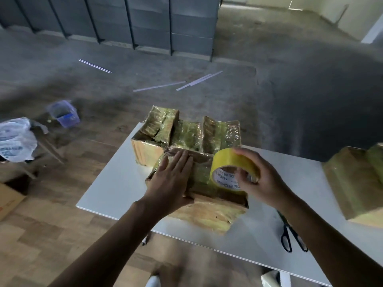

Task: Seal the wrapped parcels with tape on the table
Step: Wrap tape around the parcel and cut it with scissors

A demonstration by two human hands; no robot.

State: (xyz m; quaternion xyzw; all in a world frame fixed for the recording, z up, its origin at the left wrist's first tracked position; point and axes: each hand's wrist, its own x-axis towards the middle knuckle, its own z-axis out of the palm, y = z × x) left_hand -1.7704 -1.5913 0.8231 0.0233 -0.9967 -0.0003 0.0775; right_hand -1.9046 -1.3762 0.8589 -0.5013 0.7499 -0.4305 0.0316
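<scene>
Near the bench's (116,183) front edge, scissors (290,238) lie beside my right forearm. My left hand (172,179) lies flat on the closest parcel (209,212); my right hand (262,180) grips the tape roll (230,162) above it. More parcels (159,126) crowd the far edge.

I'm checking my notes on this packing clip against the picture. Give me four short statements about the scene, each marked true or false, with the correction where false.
1. The right hand holds a roll of yellow tape. True.
2. The left hand grips the scissors. False: it lies flat on the nearest parcel, and the scissors lie untouched on the table.
3. More wrapped parcels stand on the table behind the nearest one. True.
4. The purple basket stands on the table. False: it is on the floor, to the left.
</scene>
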